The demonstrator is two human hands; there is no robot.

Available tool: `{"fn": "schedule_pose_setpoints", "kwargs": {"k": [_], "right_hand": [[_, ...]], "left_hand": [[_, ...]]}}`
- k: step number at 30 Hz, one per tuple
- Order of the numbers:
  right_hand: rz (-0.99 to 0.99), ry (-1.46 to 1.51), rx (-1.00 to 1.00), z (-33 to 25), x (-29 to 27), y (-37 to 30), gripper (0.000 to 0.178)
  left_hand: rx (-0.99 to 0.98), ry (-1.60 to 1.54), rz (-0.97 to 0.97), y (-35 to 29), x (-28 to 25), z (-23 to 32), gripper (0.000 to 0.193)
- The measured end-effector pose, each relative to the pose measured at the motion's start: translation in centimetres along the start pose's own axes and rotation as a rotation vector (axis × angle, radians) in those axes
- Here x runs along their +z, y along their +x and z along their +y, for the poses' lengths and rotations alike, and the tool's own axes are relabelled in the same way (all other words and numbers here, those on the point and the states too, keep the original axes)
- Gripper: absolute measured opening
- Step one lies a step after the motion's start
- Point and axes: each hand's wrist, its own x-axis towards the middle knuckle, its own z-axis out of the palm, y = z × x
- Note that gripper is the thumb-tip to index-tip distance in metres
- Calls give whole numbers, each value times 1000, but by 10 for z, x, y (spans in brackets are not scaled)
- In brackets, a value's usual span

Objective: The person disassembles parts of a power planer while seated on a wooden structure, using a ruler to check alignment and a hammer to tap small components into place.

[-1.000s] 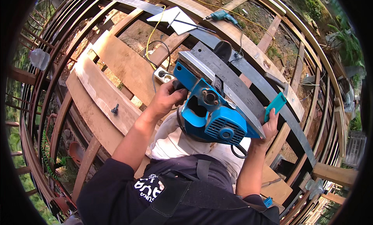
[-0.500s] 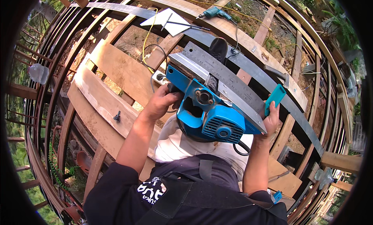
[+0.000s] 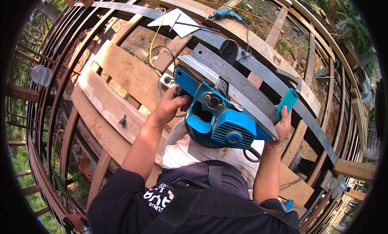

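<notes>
A blue electric saw [image 3: 226, 120] with a grey metal base plate rests over my lap. My left hand [image 3: 171, 104] is closed around its front handle. Against the saw's right side lies a steel square ruler [image 3: 238, 78] with a blue plastic stock [image 3: 287, 102]. My right hand [image 3: 283, 127] grips that blue stock from below. A long dark metal strip [image 3: 279, 86] runs diagonally under the ruler, across the wooden beams.
Wide planks [image 3: 121, 78] lie to my left, one with a black screw [image 3: 122, 120]. A white power strip [image 3: 167, 80] with a yellow cable sits beyond the saw. Further off are a teal drill [image 3: 224, 13], a white sheet [image 3: 178, 23] and a plastic bottle [image 3: 41, 74]. Gaps open between beams.
The saw and ruler have shifted slightly toward me and to the right in view. Both hands keep the same grips.
</notes>
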Motion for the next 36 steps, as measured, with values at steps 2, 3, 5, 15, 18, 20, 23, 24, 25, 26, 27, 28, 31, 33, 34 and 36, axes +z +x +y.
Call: {"fn": "schedule_pose_setpoints", "kwargs": {"k": [2,3,5,15,18,20,23,24,25,26,27,28,31,33,34,36], "right_hand": [[5,10,-4,0,0,0,34],[5,10,-4,0,0,0,34],[-15,8,-1,-1,-1,0,34],[-6,4,-2,-1,0,0,34],[2,-2,0,-1,2,-1,35],[-1,-7,0,-1,1,-1,35],[-1,-6,0,0,1,0,35],[0,-6,0,0,1,-1,35],[2,-8,4,-1,2,-1,35],[4,-10,9,-2,2,-1,35],[5,-10,9,-1,2,-1,35],[5,-9,9,-1,2,-1,34],[2,-20,7,-1,1,-1,34],[0,-32,5,-1,1,-1,34],[4,-34,5,-1,1,-1,35],[9,-37,5,-1,2,-2,35]], "left_hand": [[2,2,-3,0,0,0,27],[4,7,-6,0,0,0,26],[7,18,-6,0,0,1,26],[24,35,-2,1,2,1,23],[13,45,16,1,2,1,23],[12,49,20,1,2,1,23],[22,46,16,0,0,-1,23],[24,44,15,0,0,-1,23],[27,43,13,0,0,-2,23],[29,46,14,0,0,-2,23],[29,49,15,0,1,-2,23],[30,51,15,0,1,-2,22],[10,40,29,0,2,-1,23],[21,29,33,0,1,-3,23],[25,26,33,0,1,-4,23],[19,26,37,0,-1,-6,23]]}}
